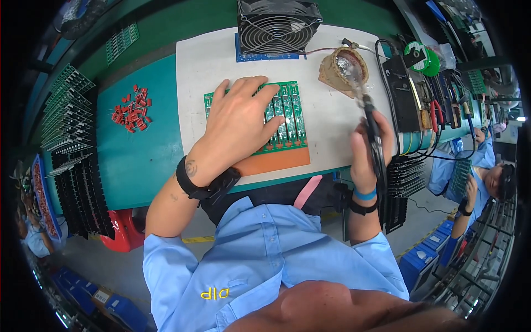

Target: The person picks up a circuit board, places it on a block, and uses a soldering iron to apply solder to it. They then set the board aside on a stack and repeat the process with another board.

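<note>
My left hand [241, 115] lies with fingers spread over a green circuit board panel [285, 119], covering its left and middle part. An orange-brown strip [276, 161] shows under the panel's near edge. My right hand [369, 152] is wrapped round the dark handle of a soldering iron [371, 122], its cable hanging down past the wrist. The iron's front end is blurred and reaches to the rim of a brown round pot [330, 67] with shiny silvery material inside. Whether the tip touches that material I cannot tell.
A black fan [279, 27] stands behind the panel. Loose red components [133, 110] lie on the teal mat at left, beside racked boards [69, 119]. At right are a green solder spool [425, 60], red-handled pliers [436, 112] and cables. A co-worker [470, 166] holds a board farther right.
</note>
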Demonstrator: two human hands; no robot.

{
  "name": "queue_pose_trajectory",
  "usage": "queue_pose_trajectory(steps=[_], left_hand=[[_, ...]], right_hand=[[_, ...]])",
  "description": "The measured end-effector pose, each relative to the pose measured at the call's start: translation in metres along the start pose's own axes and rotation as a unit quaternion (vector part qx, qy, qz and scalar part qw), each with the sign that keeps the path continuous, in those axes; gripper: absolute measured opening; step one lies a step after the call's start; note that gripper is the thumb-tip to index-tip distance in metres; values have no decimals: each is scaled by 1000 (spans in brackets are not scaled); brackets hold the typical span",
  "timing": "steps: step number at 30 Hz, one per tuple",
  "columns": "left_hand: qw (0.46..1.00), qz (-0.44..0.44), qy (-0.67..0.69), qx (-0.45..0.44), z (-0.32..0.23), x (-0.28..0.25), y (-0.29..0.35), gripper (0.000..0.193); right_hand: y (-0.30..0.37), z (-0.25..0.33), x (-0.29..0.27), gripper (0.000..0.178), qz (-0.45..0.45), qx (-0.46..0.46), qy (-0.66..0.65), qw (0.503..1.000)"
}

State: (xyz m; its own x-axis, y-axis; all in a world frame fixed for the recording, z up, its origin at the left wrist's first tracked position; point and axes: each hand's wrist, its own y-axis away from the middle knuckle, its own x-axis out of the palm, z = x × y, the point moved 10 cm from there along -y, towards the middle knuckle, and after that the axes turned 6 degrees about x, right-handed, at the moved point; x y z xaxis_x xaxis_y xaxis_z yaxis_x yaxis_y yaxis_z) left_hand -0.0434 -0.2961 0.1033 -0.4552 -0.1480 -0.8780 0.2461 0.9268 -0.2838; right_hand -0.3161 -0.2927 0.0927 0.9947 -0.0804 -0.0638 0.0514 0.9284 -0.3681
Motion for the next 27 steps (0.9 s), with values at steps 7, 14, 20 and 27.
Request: queue_pose_trajectory(steps=[7,14,20,27], left_hand=[[1000,12,-11,-5,0,-3,-1,52],[1000,7,-26,-5,1,-12,6,54],[1000,22,-17,-14,9,-6,10,54],[999,18,-19,-19,9,-5,11,54]], right_hand=[[16,12,17,52,145,20,18,989],[21,15,58,47,252,46,19,967],[19,5,63,42,244,82,23,966],[15,1,68,41,242,108,27,964]])
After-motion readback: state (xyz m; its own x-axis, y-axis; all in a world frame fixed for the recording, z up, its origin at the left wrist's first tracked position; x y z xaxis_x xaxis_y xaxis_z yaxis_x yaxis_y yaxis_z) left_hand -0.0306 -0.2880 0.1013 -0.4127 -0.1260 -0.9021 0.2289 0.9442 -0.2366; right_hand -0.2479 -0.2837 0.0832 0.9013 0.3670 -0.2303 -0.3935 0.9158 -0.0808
